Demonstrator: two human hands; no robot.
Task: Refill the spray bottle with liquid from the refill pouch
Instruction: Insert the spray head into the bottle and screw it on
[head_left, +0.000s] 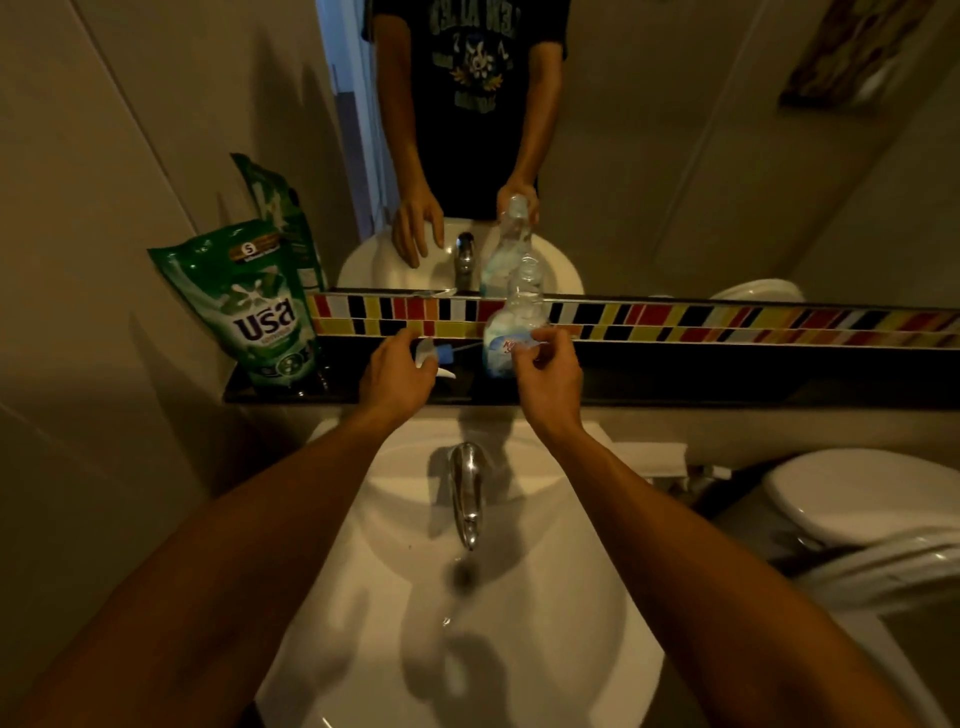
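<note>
A clear spray bottle (521, 306) with its neck uncapped stands upright on the black shelf (675, 376) behind the sink. My right hand (548, 382) grips its lower labelled part with the fingertips. The removed spray head (435, 357), white with a blue collar and a thin tube, lies on the shelf left of the bottle. My left hand (399, 375) rests over it with fingers apart, and the mirror shows nothing in its grasp. A green refill pouch (254, 312) stands upright at the shelf's left end, apart from both hands.
A white sink (545, 649) with a chrome faucet (466, 488) lies below the shelf. A strip of coloured tiles (727, 319) and a mirror (675, 156) rise behind it. A toilet (857, 499) stands at the right, and a wall closes off the left.
</note>
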